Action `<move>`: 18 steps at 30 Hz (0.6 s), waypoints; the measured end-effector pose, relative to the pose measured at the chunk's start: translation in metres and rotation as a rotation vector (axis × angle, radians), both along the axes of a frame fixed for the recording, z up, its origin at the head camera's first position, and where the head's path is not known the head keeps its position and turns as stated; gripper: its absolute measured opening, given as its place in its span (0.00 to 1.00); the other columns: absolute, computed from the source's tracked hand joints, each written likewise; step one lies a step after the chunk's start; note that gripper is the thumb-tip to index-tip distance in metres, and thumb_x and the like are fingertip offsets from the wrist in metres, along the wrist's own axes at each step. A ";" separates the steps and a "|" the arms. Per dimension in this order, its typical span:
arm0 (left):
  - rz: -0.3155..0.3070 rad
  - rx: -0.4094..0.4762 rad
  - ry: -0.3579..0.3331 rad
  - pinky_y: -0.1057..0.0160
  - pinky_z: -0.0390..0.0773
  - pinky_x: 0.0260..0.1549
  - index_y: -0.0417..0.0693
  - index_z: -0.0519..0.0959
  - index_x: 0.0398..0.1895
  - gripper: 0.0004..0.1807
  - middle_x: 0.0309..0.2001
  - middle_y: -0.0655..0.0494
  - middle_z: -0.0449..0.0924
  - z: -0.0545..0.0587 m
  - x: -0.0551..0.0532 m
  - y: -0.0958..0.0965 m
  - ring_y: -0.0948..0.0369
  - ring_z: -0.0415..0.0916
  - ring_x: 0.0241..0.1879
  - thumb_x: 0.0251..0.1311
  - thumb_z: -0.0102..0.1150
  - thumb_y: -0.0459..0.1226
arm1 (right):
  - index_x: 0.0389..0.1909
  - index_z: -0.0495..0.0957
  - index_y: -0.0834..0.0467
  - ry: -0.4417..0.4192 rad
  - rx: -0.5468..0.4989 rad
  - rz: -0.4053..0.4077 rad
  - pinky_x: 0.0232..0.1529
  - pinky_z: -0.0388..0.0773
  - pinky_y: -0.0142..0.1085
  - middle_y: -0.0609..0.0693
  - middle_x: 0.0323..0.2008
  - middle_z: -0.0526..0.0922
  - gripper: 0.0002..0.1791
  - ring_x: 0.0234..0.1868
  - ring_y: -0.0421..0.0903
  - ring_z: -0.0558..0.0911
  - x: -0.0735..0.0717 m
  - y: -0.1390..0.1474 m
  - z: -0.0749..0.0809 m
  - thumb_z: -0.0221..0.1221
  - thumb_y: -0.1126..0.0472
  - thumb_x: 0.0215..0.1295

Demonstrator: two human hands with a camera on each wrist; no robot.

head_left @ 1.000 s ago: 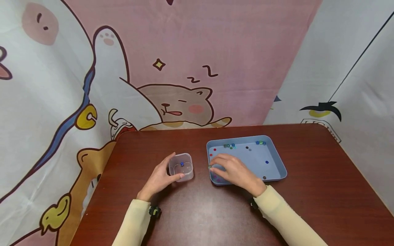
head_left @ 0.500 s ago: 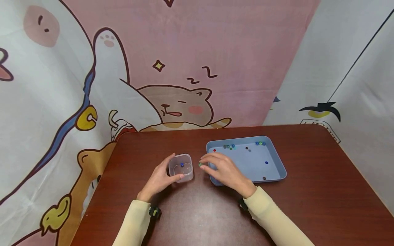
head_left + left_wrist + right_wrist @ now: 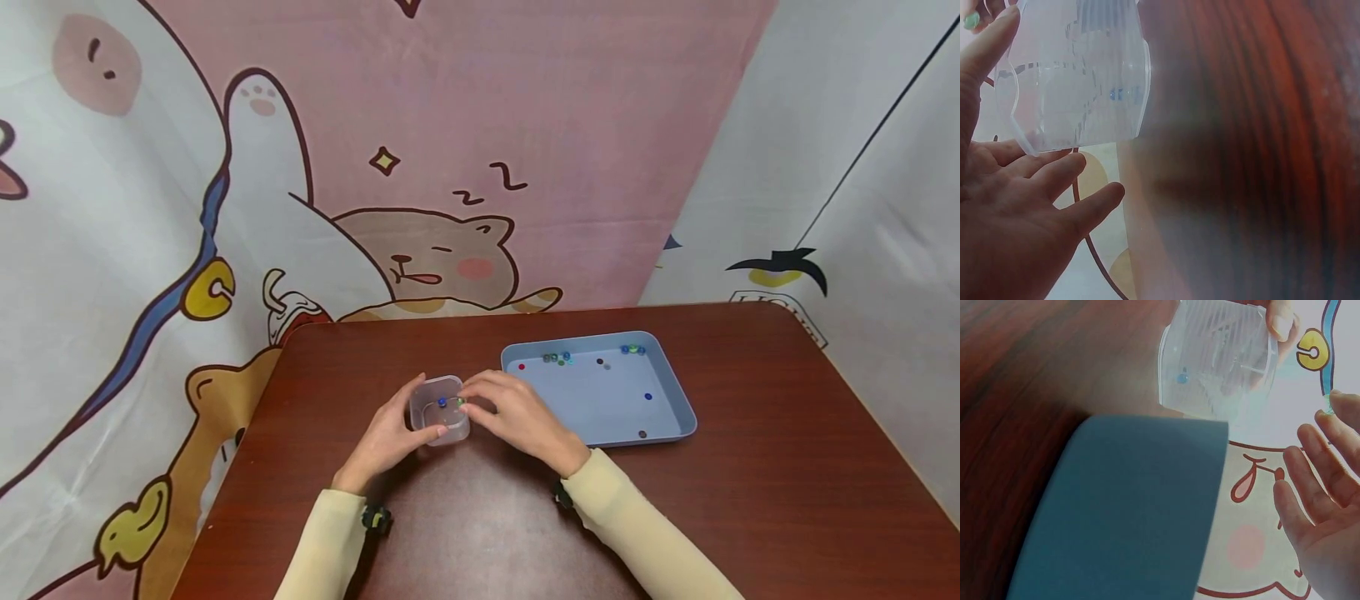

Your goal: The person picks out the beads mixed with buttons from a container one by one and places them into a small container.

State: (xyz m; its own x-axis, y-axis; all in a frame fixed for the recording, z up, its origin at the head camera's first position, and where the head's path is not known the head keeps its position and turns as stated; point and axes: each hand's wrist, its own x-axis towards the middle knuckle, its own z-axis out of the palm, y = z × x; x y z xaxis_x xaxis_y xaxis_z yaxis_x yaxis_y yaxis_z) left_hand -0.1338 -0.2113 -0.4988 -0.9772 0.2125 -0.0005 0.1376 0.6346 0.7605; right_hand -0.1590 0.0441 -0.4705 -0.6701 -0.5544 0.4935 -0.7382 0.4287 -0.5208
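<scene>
A clear plastic tub (image 3: 441,429) stands on the table, and my left hand (image 3: 390,433) grips it from the left between thumb and fingers. Inside the tub lies one blue marble (image 3: 442,402), which also shows through the wall in the left wrist view. My right hand (image 3: 517,417) pinches a green marble (image 3: 461,402) between thumb and fingertips, right over the tub's right rim. The same green marble (image 3: 971,20) appears at the top left corner of the left wrist view. In the right wrist view, the other fingers of the right hand (image 3: 1329,494) are spread.
A shallow blue tray (image 3: 600,417) sits to the right on the brown table (image 3: 480,533). Along its far side are several marbles (image 3: 555,357), with a red disc (image 3: 522,367) at its left and a blue piece (image 3: 648,397) further right. A printed cloth (image 3: 570,167) hangs behind.
My right hand has moved left from the tray's left side to the tub, carrying the green marble. The left hand and the tub have stayed in place.
</scene>
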 end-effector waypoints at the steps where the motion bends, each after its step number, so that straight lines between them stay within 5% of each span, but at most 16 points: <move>1: 0.000 0.001 0.000 0.40 0.71 0.65 0.47 0.59 0.81 0.55 0.74 0.47 0.67 0.000 0.000 0.000 0.50 0.70 0.68 0.55 0.77 0.55 | 0.46 0.88 0.55 0.000 0.005 0.000 0.53 0.81 0.39 0.44 0.48 0.86 0.08 0.52 0.41 0.83 -0.001 -0.002 0.000 0.68 0.58 0.70; 18: -0.003 -0.004 -0.006 0.40 0.70 0.65 0.47 0.57 0.82 0.55 0.75 0.46 0.65 -0.001 0.000 0.000 0.49 0.70 0.69 0.56 0.76 0.54 | 0.43 0.89 0.57 0.024 0.059 -0.056 0.48 0.82 0.40 0.46 0.46 0.86 0.07 0.49 0.44 0.84 -0.010 -0.017 -0.014 0.71 0.61 0.66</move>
State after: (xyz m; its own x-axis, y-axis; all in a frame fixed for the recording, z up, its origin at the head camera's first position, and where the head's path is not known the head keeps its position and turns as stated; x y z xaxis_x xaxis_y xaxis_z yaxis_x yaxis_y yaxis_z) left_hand -0.1335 -0.2108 -0.4994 -0.9764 0.2157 -0.0073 0.1350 0.6368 0.7591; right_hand -0.1689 0.0273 -0.4847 -0.6897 -0.5450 0.4768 -0.7238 0.4995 -0.4760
